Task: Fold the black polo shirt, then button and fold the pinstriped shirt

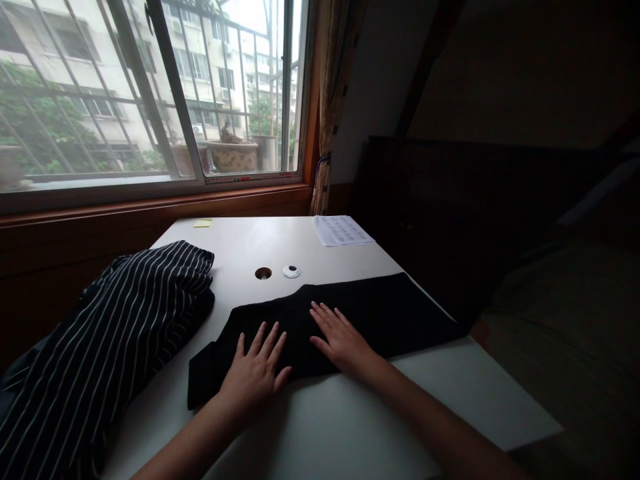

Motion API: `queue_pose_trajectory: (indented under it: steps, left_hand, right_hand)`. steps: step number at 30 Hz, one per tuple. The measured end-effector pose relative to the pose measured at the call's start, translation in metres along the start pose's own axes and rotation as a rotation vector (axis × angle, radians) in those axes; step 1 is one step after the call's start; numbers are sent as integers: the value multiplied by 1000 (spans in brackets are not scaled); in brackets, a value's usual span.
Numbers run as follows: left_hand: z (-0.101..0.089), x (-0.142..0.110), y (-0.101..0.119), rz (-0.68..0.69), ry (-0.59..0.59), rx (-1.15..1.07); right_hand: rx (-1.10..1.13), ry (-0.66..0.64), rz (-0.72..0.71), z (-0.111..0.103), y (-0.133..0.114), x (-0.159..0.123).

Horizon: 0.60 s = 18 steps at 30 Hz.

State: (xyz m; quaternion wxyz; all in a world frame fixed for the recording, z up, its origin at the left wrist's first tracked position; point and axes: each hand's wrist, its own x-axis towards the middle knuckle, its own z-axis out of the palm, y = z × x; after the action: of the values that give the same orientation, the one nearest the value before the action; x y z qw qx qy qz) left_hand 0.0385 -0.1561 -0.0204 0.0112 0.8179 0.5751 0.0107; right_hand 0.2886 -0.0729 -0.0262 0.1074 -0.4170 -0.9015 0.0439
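A black garment [385, 310], which looks like folded trousers, lies flat across the white table [340, 427]. Its narrow end is at the left, and the other end reaches the table's right edge. My left hand [257, 367] rests palm down on the left part of the cloth, fingers spread. Further right, my right hand [340, 337] also lies flat on it, fingers stretched toward the far side and thumb apart. Neither hand grips anything. Left of my left hand, a black garment with white stripes [145, 313] is heaped over the table's left edge.
Beyond the cloth are a round hole [263, 273] in the tabletop and a white round cap [291, 271]. Printed papers [343, 231] lie at the far right corner, a yellow sticky note [203, 223] at the far left. A barred window [240, 87] and curtain [330, 100] stand behind.
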Motion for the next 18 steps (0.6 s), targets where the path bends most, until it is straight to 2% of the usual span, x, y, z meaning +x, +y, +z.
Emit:
queue_pose_trajectory:
  steps: [6, 12, 15, 18]
  left_hand:
    - [-8, 0, 3, -30, -67, -16]
    - [-17, 1, 7, -64, -125, -4]
    - [-20, 0, 8, -92, -151, 4]
    - [-25, 0, 7, -114, -188, 12]
  right_hand:
    - [-69, -44, 162, -12, 101, -31]
    - [-118, -94, 388, -23, 201, -55]
    - [-148, -98, 510, -29, 234, -60]
    - [-170, -72, 574, -34, 248, -58]
